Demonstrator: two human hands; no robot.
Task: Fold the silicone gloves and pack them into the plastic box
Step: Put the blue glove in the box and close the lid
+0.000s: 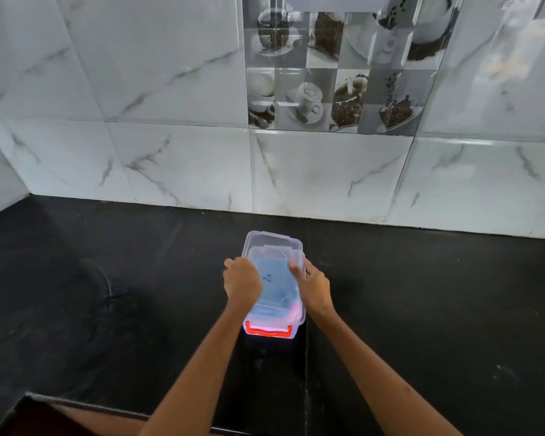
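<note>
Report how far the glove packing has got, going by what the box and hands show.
Done: blue gloves lie inside the clear plastic box on the black counter. In hand: the left hand and right hand hold a clear lid over the box, slightly askew. Left: seating the lid and closing the red latch, which seems unfastened.

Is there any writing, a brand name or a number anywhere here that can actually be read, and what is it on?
Dark handwritten mark on the clear lid of the plastic box, between the left hand and right hand: too small and blurred to read.
Emblem on the white cup in the coffee-picture tile: blurred, not readable.
Red latch, black countertop, marble wall tiles: no text seen.
</note>
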